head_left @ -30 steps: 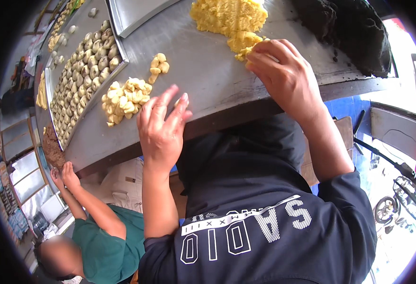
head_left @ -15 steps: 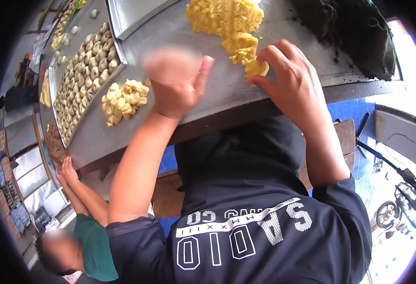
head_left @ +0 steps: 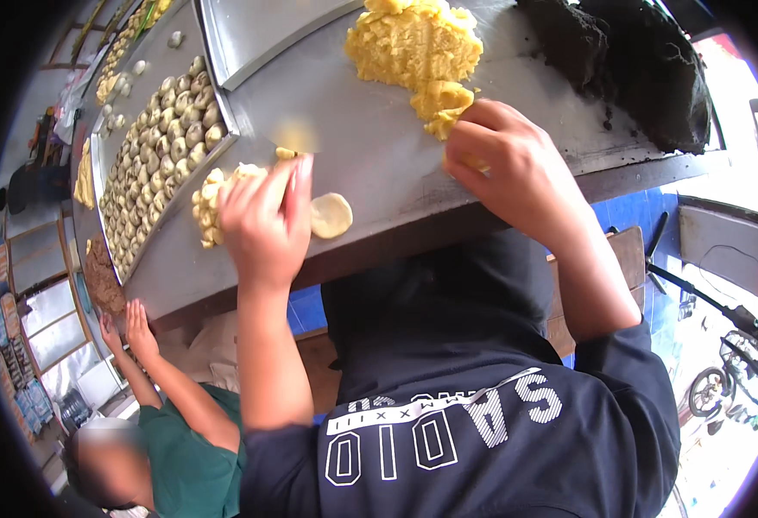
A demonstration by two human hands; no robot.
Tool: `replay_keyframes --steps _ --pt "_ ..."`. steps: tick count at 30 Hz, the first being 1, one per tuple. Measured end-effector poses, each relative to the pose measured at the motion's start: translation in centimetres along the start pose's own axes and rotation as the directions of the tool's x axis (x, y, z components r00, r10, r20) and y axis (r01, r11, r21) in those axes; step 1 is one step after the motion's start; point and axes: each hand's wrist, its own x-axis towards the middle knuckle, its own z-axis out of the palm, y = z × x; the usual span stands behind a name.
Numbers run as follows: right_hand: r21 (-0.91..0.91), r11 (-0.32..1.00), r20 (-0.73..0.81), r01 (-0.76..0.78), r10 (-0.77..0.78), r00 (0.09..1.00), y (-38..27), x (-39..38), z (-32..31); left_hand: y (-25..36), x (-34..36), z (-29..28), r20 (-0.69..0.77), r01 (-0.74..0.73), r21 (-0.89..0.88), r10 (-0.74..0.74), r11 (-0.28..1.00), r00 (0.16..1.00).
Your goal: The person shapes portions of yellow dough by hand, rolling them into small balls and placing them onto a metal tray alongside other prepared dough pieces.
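My left hand (head_left: 267, 216) reaches over a pile of small yellow dough pieces (head_left: 209, 216), its fingers stretched out; their tips hide part of the pile. Beside it, near the table edge, lies a flat pale dough disc (head_left: 331, 216). A small yellow dough piece (head_left: 286, 153) shows just beyond my left thumb, partly blurred. My right hand (head_left: 513, 164) is closed on a piece of yellow dough (head_left: 476, 162), only a bit of which shows between the fingers. It sits against the near end of a large yellow dough mass (head_left: 418, 47).
A tray of round, dark-filled balls (head_left: 167, 129) stands at the left, with another metal tray (head_left: 249, 39) behind. A big black mass (head_left: 629, 69) lies at the far right. At lower left, another person's hands (head_left: 137, 332) are near a brown mass (head_left: 103, 272).
My left hand has moved left and nearer, down to the dough pile. The right hand has closed further around its dough. The flat disc, formerly out of sight, now shows.
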Motion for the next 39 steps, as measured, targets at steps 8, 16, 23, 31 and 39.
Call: replay_keyframes --steps 8,16,23,31,39 --pt "0.219 0.973 -0.114 0.066 -0.041 0.993 -2.9 -1.7 -0.1 2.2 -7.0 0.6 0.055 0.388 -0.168 -0.384 0.906 0.922" --pt "0.327 0.934 -0.172 0.148 -0.095 0.981 -4.8 -0.7 1.2 4.8 -5.0 1.6 0.202 0.493 -0.756 -0.562 0.432 0.802" --pt "0.451 0.856 -0.381 0.253 -0.072 0.922 -6.1 1.5 2.3 5.3 -2.7 1.2 0.329 0.445 -0.877 -0.450 0.180 0.830" --pt "0.549 0.782 -0.210 0.296 -0.214 0.954 -6.0 0.8 2.9 3.2 -2.5 3.2 0.121 0.229 -0.431 -0.196 0.873 0.973" --pt "0.558 0.802 -0.238 0.215 -0.093 0.967 -6.3 2.0 2.1 3.1 -2.1 1.5 0.362 0.253 -0.617 -0.017 0.745 0.932"
